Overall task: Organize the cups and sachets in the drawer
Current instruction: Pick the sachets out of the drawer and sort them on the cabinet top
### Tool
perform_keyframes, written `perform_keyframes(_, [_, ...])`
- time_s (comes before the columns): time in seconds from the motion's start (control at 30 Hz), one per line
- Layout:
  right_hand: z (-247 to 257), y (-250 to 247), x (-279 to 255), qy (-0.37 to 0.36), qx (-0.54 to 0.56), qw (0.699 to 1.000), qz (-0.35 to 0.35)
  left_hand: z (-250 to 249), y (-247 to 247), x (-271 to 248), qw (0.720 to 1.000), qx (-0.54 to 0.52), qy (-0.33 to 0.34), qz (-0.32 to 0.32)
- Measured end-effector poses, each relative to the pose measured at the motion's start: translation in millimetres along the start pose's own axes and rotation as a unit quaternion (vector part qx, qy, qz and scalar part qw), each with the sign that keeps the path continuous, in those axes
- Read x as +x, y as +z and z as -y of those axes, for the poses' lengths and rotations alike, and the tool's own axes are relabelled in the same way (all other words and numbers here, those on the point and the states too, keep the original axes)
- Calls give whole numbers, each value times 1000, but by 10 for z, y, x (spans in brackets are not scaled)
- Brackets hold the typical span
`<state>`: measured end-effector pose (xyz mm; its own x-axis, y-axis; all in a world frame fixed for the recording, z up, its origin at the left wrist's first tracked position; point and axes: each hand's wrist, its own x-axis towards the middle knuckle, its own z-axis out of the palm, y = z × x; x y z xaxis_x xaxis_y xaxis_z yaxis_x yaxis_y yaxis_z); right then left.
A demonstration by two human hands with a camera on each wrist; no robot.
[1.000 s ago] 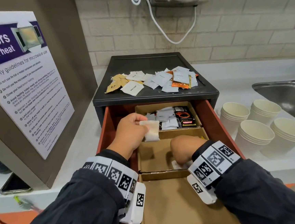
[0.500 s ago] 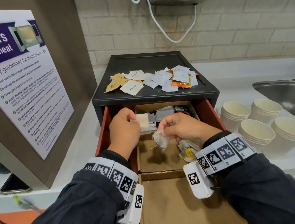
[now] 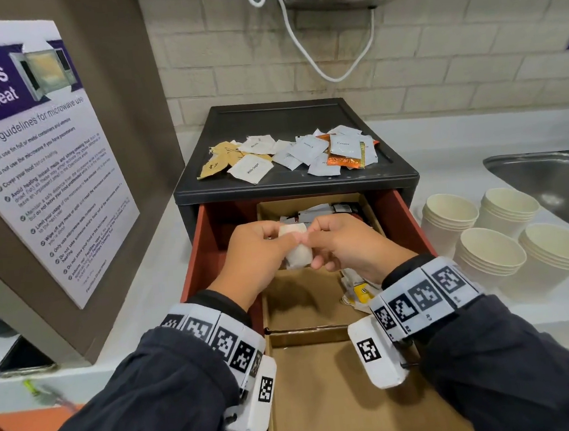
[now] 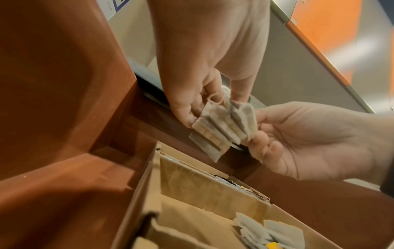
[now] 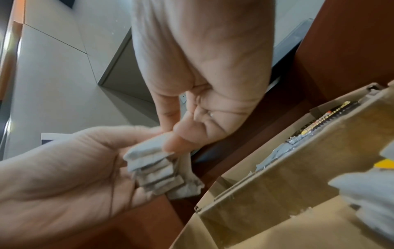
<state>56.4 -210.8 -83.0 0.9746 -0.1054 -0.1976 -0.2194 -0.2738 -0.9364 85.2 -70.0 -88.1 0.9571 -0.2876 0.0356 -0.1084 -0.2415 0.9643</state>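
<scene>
Both hands meet over the open red drawer (image 3: 194,257). My left hand (image 3: 276,238) grips a stack of pale tea bags (image 3: 296,252), which shows as folded layers in the left wrist view (image 4: 224,128). My right hand (image 3: 313,243) pinches the same tea bags (image 5: 155,170) from the right side. Cardboard dividers (image 3: 307,332) split the drawer. More tea bags (image 3: 358,288) lie in the middle compartment, and mixed sachets (image 3: 314,212) fill the back one. Loose sachets (image 3: 291,153) are spread on the black cabinet top (image 3: 278,116). Stacks of white paper cups (image 3: 486,252) stand on the counter at the right.
A steel sink (image 3: 548,175) lies behind the cups. A microwave safety poster (image 3: 41,167) covers the panel on the left, with a phone (image 3: 24,358) below it. The near cardboard compartment (image 3: 327,400) holds nothing visible.
My right hand lifted out of the middle compartment with a tea bag and carried it up and left to the stack in my left hand. The two hands now touch.
</scene>
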Motion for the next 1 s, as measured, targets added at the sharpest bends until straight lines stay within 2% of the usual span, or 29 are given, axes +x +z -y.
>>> perform_keyframes(0.1, [-25,-93,59,32,-52,996,-64,21,-34,22,1000,-6,-1,-29])
perform_keyframes(0.17, [-85,-187,115,70,-208,971,-99,5,-51,42,998,-43,-32,-41])
perform_keyframes(0.2, [-108,-214,117,95,-310,942,-87,-13,-54,50,995,-74,-58,-41])
perform_keyframes(0.27, [-123,-206,107,137,-476,868,-17,-35,-56,51,990,-98,-85,-50])
perform_keyframes(0.3, [-120,-190,86,147,-510,848,11,-31,-49,53,993,-71,-83,-53])
perform_keyframes(0.4, [-95,-163,49,169,-546,819,45,3,-10,45,999,20,-46,-16])
perform_keyframes(0.5, [-143,-162,73,170,-522,834,63,4,-21,30,999,35,-32,5])
perform_keyframes(0.53, [-138,-155,64,158,-499,849,71,-5,-26,29,999,33,-31,2])
perform_keyframes(0.6, [-114,-147,54,145,-406,900,61,-7,-31,28,999,7,-40,4])
perform_keyframes(0.63, [-106,-148,56,142,-373,916,48,-16,-27,20,999,-11,-48,9])
perform_keyframes(0.67, [-94,-158,59,140,-373,917,38,-31,-24,10,998,-23,-55,11])
perform_keyframes(0.8, [-123,-226,50,188,-524,828,69,-49,-12,6,997,-34,-62,-9])
perform_keyframes(0.9, [-125,-183,-18,209,-556,794,129,-86,-7,-15,996,-50,-77,-4])
perform_keyframes(1.0, [-116,-80,-68,180,-565,787,171,-107,-4,-30,995,-53,-85,-4])
